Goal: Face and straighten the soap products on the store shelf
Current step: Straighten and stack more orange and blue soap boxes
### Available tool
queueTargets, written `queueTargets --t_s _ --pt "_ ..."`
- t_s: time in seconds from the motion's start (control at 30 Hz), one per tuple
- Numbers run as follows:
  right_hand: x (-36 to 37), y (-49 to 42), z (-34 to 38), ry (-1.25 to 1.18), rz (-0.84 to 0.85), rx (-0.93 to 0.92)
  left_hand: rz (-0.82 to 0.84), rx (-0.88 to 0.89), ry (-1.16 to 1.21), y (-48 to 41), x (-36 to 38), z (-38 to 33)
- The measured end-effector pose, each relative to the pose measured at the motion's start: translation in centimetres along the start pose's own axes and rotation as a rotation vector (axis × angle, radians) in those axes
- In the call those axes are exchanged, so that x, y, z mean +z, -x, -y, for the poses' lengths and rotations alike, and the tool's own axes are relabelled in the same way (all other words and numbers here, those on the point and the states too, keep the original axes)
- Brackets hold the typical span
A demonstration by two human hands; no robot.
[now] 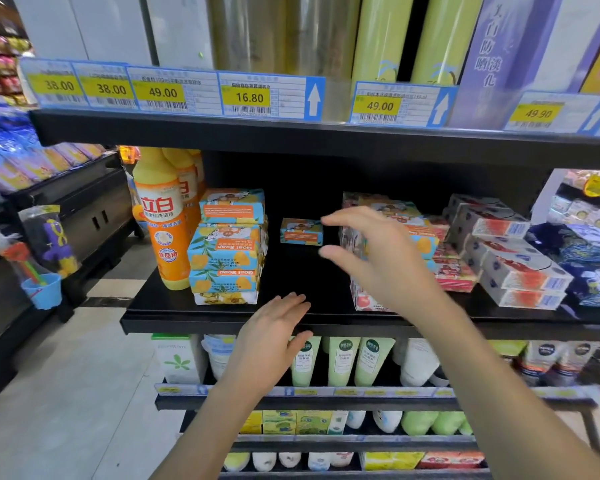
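Black store shelf point(291, 278) w/ soap boxes point(226, 258); both hands point(378, 258) spread, empty.

Left hand point(274, 327) flat; right hand point(374, 251) raised, fingers spread.

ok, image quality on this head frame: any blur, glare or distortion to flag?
Head view: the right hand is motion-blurred, and so are the soap boxes behind it; the left hand is sharper. The price tags are readable mid-frame but smear toward the right edge. Wide-angle bowing bends the shelf edge. The lone soap box sits in a dark recess, still legible. No strong glare.
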State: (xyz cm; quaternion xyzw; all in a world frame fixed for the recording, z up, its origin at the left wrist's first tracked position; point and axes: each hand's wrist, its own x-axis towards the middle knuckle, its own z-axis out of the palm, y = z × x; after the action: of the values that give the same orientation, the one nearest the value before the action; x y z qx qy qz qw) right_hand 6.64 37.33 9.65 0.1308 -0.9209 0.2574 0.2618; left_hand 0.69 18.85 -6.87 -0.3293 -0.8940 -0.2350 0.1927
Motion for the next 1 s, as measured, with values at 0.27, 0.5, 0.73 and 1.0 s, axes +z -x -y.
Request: queueTargets --t_s 0.27,0.5,0.73,1.0 --pt "10.3 -4.7 -1.7 -0.236 0.040 0.380 -0.132 0.065 -0.024 0.8 -0.2 1.4" --pt "14.1 -9.5 -6.3 -0.388 -0.128 0.518 -0.165 0.083 0.047 0.8 0.0 1.7" --pt "16.0 -12.2 -9.9 -0.470 -0.080 0.626 -0.188 0.091 0.073 0.9 0.5 1.7" --pt "17.2 -12.4 -11.5 -0.278 -0.038 0.639 -0.199 0.104 0.044 0.9 0.3 1.4"
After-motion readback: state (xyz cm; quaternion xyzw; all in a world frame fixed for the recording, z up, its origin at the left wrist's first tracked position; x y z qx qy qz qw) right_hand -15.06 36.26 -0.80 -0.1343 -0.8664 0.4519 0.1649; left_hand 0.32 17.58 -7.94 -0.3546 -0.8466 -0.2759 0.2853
